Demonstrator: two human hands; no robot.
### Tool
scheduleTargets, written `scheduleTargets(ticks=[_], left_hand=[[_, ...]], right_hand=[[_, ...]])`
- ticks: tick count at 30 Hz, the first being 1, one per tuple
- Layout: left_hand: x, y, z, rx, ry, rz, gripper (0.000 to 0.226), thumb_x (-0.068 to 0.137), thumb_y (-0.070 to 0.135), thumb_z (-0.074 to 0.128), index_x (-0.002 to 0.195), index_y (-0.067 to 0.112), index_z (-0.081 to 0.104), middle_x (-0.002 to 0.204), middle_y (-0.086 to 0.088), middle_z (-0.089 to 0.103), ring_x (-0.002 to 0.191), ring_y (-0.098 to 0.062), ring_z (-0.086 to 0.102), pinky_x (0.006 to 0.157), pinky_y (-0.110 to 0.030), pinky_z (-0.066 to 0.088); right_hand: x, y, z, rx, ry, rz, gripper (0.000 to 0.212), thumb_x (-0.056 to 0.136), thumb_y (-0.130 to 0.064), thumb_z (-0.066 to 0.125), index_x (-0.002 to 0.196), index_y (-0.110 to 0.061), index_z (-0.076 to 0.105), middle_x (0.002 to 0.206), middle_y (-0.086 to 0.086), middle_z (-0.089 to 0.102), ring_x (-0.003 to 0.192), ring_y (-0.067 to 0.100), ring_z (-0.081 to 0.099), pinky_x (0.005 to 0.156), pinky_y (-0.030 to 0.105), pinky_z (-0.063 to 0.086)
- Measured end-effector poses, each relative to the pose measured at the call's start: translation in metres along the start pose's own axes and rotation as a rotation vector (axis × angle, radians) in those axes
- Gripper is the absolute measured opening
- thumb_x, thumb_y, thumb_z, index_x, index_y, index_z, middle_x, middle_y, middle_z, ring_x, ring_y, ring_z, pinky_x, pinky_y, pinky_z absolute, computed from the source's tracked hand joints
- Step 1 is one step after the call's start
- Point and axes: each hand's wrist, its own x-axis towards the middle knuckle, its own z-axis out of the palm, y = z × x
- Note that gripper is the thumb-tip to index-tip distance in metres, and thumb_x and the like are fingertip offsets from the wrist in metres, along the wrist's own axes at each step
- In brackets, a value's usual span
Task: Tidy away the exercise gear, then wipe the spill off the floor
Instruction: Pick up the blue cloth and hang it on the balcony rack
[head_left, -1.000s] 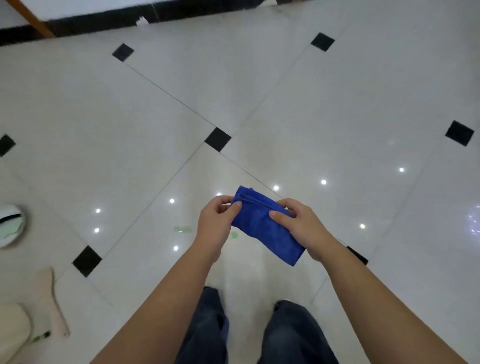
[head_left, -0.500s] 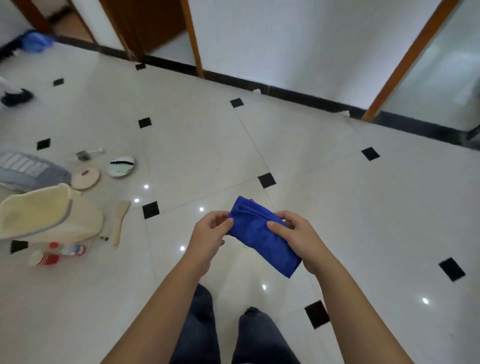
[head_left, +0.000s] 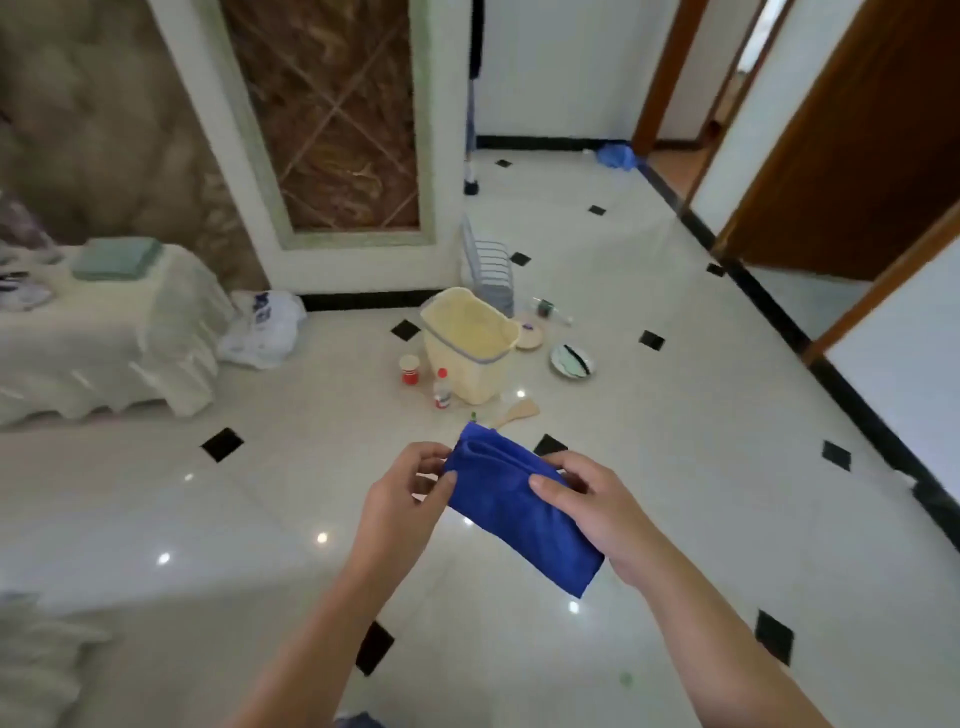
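A folded blue cloth (head_left: 514, 506) is held in the air in front of me, above the white tiled floor (head_left: 675, 467). My left hand (head_left: 400, 499) pinches its upper left corner. My right hand (head_left: 597, 506) grips its right side, thumb on top. A faint green spot (head_left: 626, 678) shows on the floor at the lower right, below my right forearm.
A cream basket (head_left: 467, 345) stands on the floor ahead, with a red cup (head_left: 409, 369), a small bottle (head_left: 442, 388), a wooden spatula (head_left: 514, 413), a plate (head_left: 571, 359) and a wire rack (head_left: 491, 270) around it. A cloth-covered table (head_left: 104, 322) is at left. Doorways open at right.
My view has swung up and to the left, from the bare floor to the room with the basket and table. Both hands still hold the blue cloth the same way.
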Motion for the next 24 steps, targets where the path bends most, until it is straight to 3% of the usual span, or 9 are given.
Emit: scheduleTargets(ticks=[4, 12, 16, 21, 24], left_hand=[[-0.001, -0.05, -0.13, -0.089, 0.267, -0.132, 0.029, 0.089, 0.007, 0.055, 0.085, 0.036, 0.055, 0.092, 0.01, 0.066, 0.084, -0.014, 0.063, 0.073, -0.024, 0.047], [-0.038, -0.139, -0.371, -0.154, 0.828, -0.348, 0.031, 0.088, 0.004, 0.054, 0.08, 0.034, 0.055, 0.09, 0.008, 0.066, 0.08, -0.007, 0.062, 0.06, -0.008, 0.046], [-0.011, -0.159, -0.435, -0.224, 0.934, -0.389, 0.031, 0.088, 0.003, 0.053, 0.082, 0.033, 0.057, 0.093, 0.001, 0.069, 0.084, -0.013, 0.064, 0.069, -0.019, 0.048], [0.084, -0.18, -0.513, -0.265, 0.929, -0.36, 0.029, 0.088, 0.004, 0.053, 0.082, 0.033, 0.057, 0.091, 0.001, 0.068, 0.079, -0.01, 0.063, 0.062, -0.006, 0.046], [0.156, -0.184, -0.575, -0.287, 0.942, -0.329, 0.029, 0.088, 0.008, 0.054, 0.082, 0.036, 0.056, 0.089, 0.009, 0.067, 0.082, -0.01, 0.063, 0.066, -0.01, 0.046]], right_hand=[[0.059, -0.058, 0.136, -0.132, -0.28, -0.047, 0.009, 0.087, -0.024, 0.06, 0.096, -0.022, 0.063, 0.088, -0.003, 0.067, 0.08, 0.012, 0.063, 0.069, 0.018, 0.048], [0.113, -0.139, 0.433, -0.345, -0.835, -0.129, 0.01, 0.088, -0.026, 0.059, 0.096, -0.022, 0.063, 0.081, -0.005, 0.061, 0.077, 0.012, 0.06, 0.07, 0.021, 0.046], [0.145, -0.173, 0.51, -0.369, -0.893, -0.112, 0.007, 0.088, -0.024, 0.059, 0.094, -0.024, 0.063, 0.083, -0.007, 0.064, 0.078, 0.009, 0.063, 0.07, 0.018, 0.049], [0.235, -0.229, 0.578, -0.354, -0.873, -0.085, 0.008, 0.089, -0.02, 0.058, 0.095, -0.024, 0.062, 0.094, 0.0, 0.069, 0.088, 0.014, 0.067, 0.071, 0.021, 0.051], [0.304, -0.275, 0.627, -0.319, -0.86, -0.107, 0.008, 0.088, -0.019, 0.059, 0.094, -0.022, 0.063, 0.094, 0.003, 0.07, 0.087, 0.018, 0.067, 0.071, 0.025, 0.051]])
